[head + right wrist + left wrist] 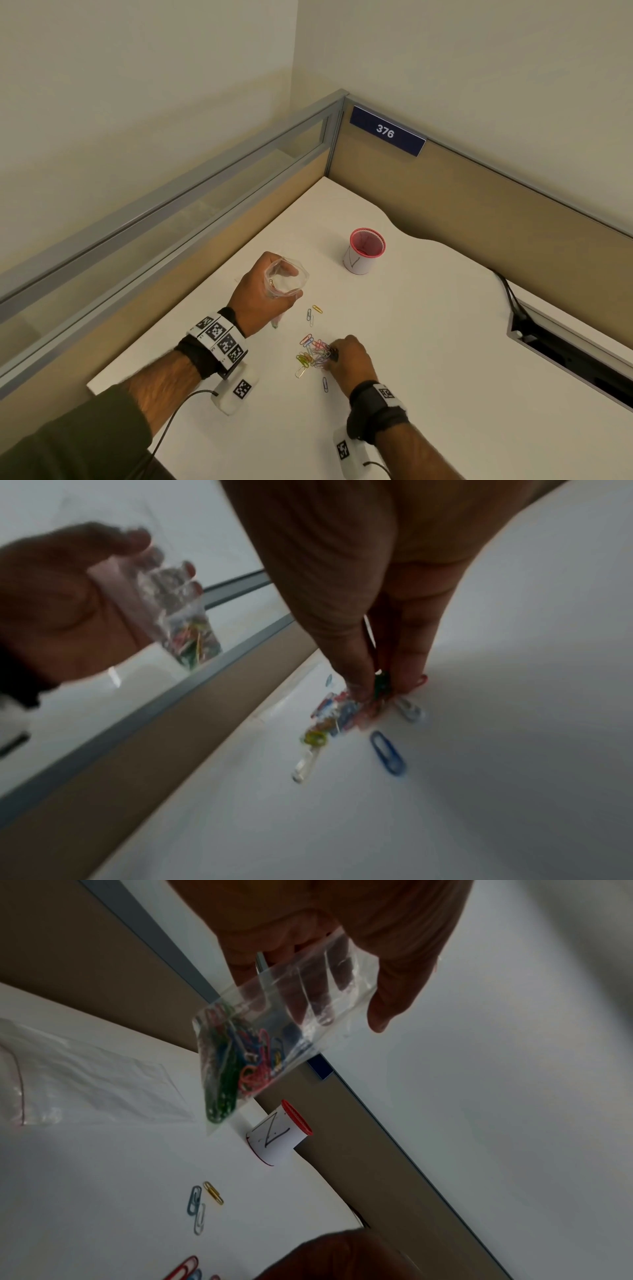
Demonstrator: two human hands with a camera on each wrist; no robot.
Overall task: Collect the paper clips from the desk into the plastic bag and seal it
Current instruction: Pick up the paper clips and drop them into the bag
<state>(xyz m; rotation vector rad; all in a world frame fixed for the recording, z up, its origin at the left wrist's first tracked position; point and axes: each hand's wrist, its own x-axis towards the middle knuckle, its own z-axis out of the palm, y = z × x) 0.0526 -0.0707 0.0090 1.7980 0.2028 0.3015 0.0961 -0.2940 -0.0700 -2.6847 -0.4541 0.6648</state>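
My left hand [263, 291] grips a small clear plastic bag [286, 277] above the white desk [428, 342], its mouth spread wide. The left wrist view shows the bag [274, 1031] hanging with several coloured paper clips [240, 1064] at its bottom. A pile of coloured paper clips [313, 354] lies on the desk nearer me. My right hand [346, 356] is down on the right side of the pile, and its fingertips [359, 691] pinch a few paper clips [380, 687] there. Three loose clips [312, 313] lie between the bag and the pile.
A white cup with a red rim [363, 250] stands behind the clips. A second clear plastic bag [85, 1080] lies flat on the desk to the left. Partition walls [239, 219] close the desk's left and back sides. A cable slot [565, 349] opens at the right.
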